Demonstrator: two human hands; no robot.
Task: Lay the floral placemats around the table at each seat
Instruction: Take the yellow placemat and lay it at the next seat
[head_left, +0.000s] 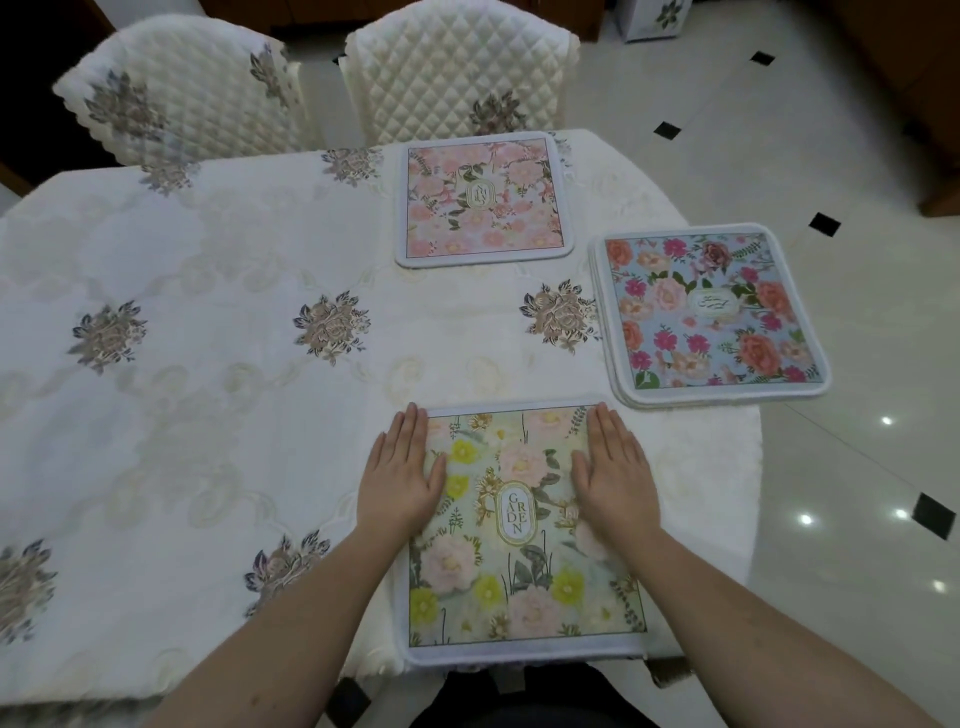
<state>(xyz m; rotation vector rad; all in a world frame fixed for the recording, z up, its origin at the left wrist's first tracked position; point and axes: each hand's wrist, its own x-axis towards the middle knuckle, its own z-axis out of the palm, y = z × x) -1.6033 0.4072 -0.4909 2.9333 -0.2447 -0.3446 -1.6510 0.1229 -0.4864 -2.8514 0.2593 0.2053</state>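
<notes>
**Already three spots covered: green mat being pressed flat at the near seat**

Clearly, the step in hand was the settling of the green mat at the near edge of the table. Both hands were laid flat on it, palms down. The left hand was spread with fingers straight along the mat's left border, partly over the cloth. The right hand was likewise flat and spread, resting toward the mat's right side. Nothing was pinched or gripped by either hand; the mat was only pressed against the cloth.

Two other places were seen to be served. A pink mat lay at the far edge, in front of the right chair. A blue mat lay at the table's right end, and layered edges along its left and near sides suggested that more mats were stacked beneath it, though their number could not be told.

The place before the left chair was still bare, and the table's left part held no mat. It was judged that roughly half the work remained. The next move would call for the hands to be lifted from the green mat, a fresh mat to be taken from the blue stack, and carried to an unserved seat.

No containers were visible, so nothing could be said of contents.
</notes>
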